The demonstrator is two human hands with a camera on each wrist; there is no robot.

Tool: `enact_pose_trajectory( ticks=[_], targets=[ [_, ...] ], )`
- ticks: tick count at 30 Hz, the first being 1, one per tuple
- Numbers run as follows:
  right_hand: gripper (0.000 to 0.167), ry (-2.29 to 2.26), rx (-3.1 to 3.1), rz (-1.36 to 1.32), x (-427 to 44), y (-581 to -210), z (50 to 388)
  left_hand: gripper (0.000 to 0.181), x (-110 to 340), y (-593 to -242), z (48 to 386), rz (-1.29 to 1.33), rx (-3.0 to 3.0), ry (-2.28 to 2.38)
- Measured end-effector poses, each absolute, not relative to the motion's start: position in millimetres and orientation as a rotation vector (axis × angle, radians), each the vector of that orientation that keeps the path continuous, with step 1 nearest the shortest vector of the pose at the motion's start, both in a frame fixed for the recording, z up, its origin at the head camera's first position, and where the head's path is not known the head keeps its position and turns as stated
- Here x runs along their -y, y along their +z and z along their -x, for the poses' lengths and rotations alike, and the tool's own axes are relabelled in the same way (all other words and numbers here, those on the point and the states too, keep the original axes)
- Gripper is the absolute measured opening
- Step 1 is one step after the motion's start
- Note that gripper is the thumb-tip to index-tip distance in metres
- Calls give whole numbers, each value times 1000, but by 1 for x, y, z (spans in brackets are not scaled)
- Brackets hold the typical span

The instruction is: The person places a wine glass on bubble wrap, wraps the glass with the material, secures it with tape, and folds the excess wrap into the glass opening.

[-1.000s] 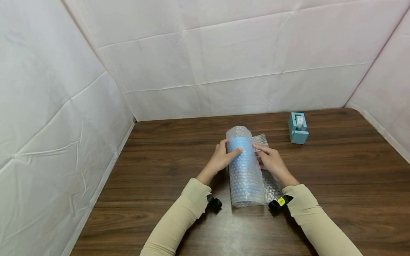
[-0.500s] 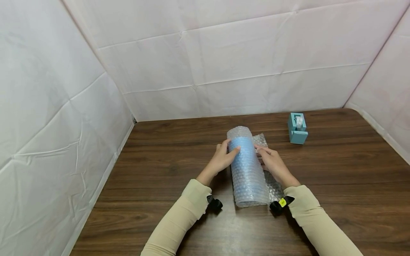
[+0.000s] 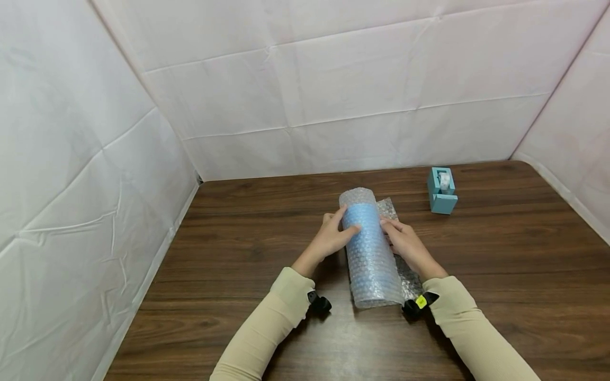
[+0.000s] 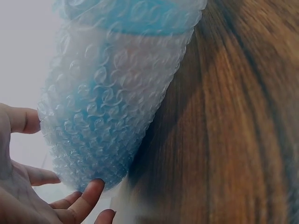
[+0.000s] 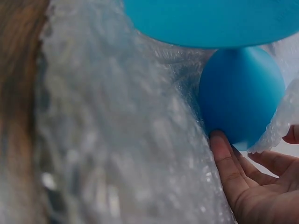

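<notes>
A bubble-wrapped roll [image 3: 371, 254], with blue showing through its clear layers, lies lengthwise on the table. My left hand [image 3: 326, 239] holds its upper left side, thumb on top and fingers along the side; in the left wrist view the fingertips of this hand [image 4: 42, 182] touch the wrap [image 4: 107, 93]. At the roll's right side, my right hand [image 3: 409, 246] pinches the wrap's edge. The right wrist view shows a smooth blue object [image 5: 240, 98] inside the wrap [image 5: 117, 116], the right hand [image 5: 261, 186] touching its rounded part. Loose wrap [image 3: 409, 279] lies under the right hand.
A teal tape dispenser [image 3: 442, 191] holding a roll of tape stands at the back right of the brown wooden table [image 3: 248, 238]. White cloth walls [image 3: 333, 79] enclose the back and both sides.
The roll has shifted slightly to the right, over more of the loose wrap. My left hand has followed it a little, its thumb now slightly lower on the roll.
</notes>
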State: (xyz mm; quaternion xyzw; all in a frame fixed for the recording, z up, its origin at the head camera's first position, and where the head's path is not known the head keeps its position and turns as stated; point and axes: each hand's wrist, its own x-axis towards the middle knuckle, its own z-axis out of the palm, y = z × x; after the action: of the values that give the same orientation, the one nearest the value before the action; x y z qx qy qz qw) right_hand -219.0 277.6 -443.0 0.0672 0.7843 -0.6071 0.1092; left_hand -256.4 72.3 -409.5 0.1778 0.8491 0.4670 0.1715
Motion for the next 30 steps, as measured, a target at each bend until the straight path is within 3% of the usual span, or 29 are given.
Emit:
enact_pose_trajectory(
  ticks=[30],
  targets=[
    [62,-1760,-2306,-174,-277,-440,219,75,-80,-412,254,-568,-2473,1349]
  ],
)
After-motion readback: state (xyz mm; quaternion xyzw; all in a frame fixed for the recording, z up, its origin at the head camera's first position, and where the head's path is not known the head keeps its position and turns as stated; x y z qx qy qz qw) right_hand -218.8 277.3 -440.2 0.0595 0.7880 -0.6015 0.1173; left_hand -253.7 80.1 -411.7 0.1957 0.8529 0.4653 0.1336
